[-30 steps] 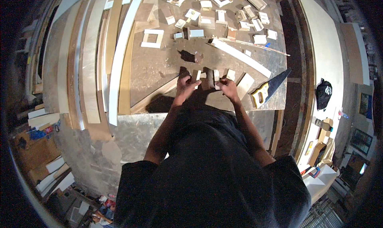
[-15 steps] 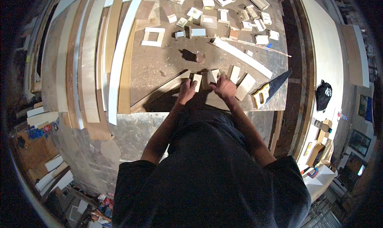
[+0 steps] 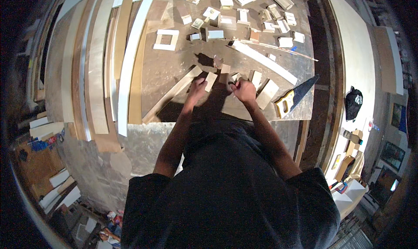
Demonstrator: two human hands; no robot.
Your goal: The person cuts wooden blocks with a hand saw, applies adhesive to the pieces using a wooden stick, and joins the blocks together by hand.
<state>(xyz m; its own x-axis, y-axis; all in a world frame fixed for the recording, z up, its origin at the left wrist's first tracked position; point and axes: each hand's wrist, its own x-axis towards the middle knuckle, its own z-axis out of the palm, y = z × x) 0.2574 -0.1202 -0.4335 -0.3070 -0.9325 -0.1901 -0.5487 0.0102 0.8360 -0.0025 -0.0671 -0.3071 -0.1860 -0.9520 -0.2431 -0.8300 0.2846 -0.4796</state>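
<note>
Bare workbench (image 3: 174,72) lies open left of the hands; wood blocks (image 3: 266,93) and handsaw (image 3: 295,96) crowd the right.

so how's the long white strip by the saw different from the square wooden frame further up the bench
The long white strip is a solid, narrow length lying on a slant across the bench, while the square wooden frame is short and has an open middle. The strip runs down toward the saw near the right hand; the frame lies apart, farther from the left hand. Both are pale and lie flat.
</note>
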